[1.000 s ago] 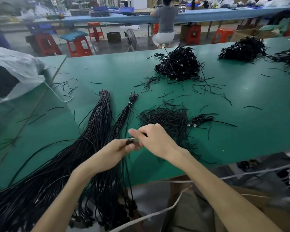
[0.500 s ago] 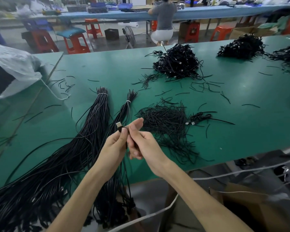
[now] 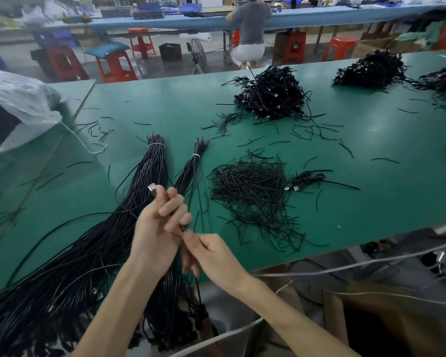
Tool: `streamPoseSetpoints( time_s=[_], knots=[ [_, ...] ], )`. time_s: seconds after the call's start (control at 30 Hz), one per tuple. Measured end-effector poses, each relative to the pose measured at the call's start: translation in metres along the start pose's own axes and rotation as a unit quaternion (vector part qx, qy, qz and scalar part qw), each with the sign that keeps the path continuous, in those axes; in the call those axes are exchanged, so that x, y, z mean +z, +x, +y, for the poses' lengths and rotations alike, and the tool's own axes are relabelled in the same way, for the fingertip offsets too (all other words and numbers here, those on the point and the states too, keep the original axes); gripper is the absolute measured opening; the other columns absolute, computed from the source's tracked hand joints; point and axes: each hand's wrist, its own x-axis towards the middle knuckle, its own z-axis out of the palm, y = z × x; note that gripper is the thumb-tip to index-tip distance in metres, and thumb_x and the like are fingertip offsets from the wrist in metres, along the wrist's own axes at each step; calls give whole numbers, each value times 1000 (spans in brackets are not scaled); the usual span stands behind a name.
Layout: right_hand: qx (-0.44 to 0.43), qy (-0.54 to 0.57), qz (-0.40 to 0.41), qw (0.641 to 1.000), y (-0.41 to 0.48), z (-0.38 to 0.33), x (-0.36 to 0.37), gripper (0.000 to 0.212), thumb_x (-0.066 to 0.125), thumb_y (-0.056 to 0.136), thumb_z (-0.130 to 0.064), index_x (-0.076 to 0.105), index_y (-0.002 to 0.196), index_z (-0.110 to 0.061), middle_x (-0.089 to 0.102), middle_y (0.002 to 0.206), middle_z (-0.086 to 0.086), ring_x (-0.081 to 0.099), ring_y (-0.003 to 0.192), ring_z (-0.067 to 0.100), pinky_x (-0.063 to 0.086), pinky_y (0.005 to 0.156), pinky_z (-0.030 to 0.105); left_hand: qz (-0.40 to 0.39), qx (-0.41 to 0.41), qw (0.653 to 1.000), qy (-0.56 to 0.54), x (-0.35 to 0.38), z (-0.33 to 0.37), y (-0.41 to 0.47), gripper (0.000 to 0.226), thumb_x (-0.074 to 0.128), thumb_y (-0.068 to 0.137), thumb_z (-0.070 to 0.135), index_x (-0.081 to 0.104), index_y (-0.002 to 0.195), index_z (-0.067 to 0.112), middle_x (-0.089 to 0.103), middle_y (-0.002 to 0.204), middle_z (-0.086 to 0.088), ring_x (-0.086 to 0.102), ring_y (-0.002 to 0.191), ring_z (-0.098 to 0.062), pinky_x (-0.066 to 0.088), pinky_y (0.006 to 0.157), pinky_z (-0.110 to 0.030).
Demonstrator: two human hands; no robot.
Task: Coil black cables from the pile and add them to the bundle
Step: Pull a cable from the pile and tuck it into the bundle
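Cable (image 3: 153, 189) is held above the tabletop (image 3: 371, 176) edge, fingers of the left hand (image 3: 155, 233) curled round its plug end while the right hand (image 3: 214, 256) pinches the strand lower down, likely tensioning it for coiling, beside the tied bundle (image 3: 191, 171).

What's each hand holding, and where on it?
Left hand grips a cable just below its plug; right hand pinches the same cable lower down.

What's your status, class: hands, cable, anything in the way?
Left hand grips cable below its plug. Right hand pinches cable lower. Nothing in the way.
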Motion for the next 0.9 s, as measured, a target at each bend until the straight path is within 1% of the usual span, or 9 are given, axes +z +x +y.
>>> streamPoseSetpoints(
  time_s=[0.1, 0.2, 0.33, 0.4, 0.47, 0.5, 0.67, 0.77, 0.9],
  knots=[
    [27, 9, -14, 1000, -10, 16, -5, 63, 50, 99, -64, 51, 58, -17, 48, 49, -2, 48, 46, 17, 42, 58, 32, -63, 13, 998, -19, -3, 22, 2, 41, 38, 112, 36, 63, 83, 22, 34, 55, 10, 20, 39, -8, 27, 43, -23],
    [19, 1, 13, 1000, -3, 18, -25, 74, 54, 93, -69, 39, 59, -5, 36, 50, 3, 35, 44, 18, 32, 52, 31, -150, -22, 973, 172, -13, 38, -2, 37, 57, 103, 44, 59, 77, 18, 37, 52, 12, 23, 40, -6, 21, 44, -24],
    [-4, -5, 46, 999, 27, 0, -48, 80, 55, 92, -68, 36, 57, 0, 33, 51, 13, 31, 48, 22, 27, 48, 28, -274, -147, 858, 409, -23, 33, -4, 48, 46, 109, 41, 68, 92, 2, 66, 63, -8, 61, 47, -18, 45, 48, -28],
    [-4, -15, 51, 999, 40, -6, -53, 79, 54, 95, -66, 41, 56, 1, 38, 50, 8, 36, 48, 22, 33, 49, 24, -246, -139, 806, 520, -23, 17, 0, 45, 39, 112, 32, 70, 102, 0, 77, 85, -14, 76, 71, -26, 61, 67, -34],
    [-12, -45, 69, 997, 50, -11, -55, 73, 52, 97, -65, 46, 54, -5, 45, 50, 4, 44, 46, 20, 39, 51, 22, -177, -84, 772, 604, -25, 0, 7, 36, 40, 111, 24, 71, 108, 7, 80, 98, -6, 78, 90, -22, 62, 86, -40],
    [-20, -52, 76, 996, 53, -14, -55, 69, 52, 98, -62, 47, 53, -11, 46, 50, 2, 45, 45, 18, 40, 51, 21, -147, -64, 778, 608, -28, -6, 9, 32, 42, 110, 23, 71, 111, 10, 80, 101, -3, 77, 96, -20, 61, 91, -39],
    [-38, -16, 94, 995, 49, -20, -47, 58, 49, 104, -52, 49, 58, -16, 42, 51, 5, 41, 47, 18, 36, 52, 31, -76, -41, 907, 412, -37, -11, 12, 39, 45, 104, 32, 71, 120, 8, 76, 117, -11, 71, 115, -26, 56, 96, -28],
    [-52, -21, 81, 995, 43, -17, -33, 56, 46, 106, -49, 51, 61, -16, 46, 54, 6, 45, 49, 19, 40, 56, 33, -54, -15, 933, 356, -34, -17, 12, 41, 44, 107, 32, 71, 116, 2, 75, 114, -20, 71, 114, -28, 54, 102, -30],
    [-40, -32, 57, 997, 40, -8, -15, 53, 47, 106, -47, 51, 62, -20, 48, 53, 0, 44, 49, 16, 38, 54, 29, -12, 11, 982, 188, -21, -14, 19, 49, 40, 108, 36, 56, 136, 0, 68, 134, -13, 64, 127, -24, 56, 98, -32]
  ],
)
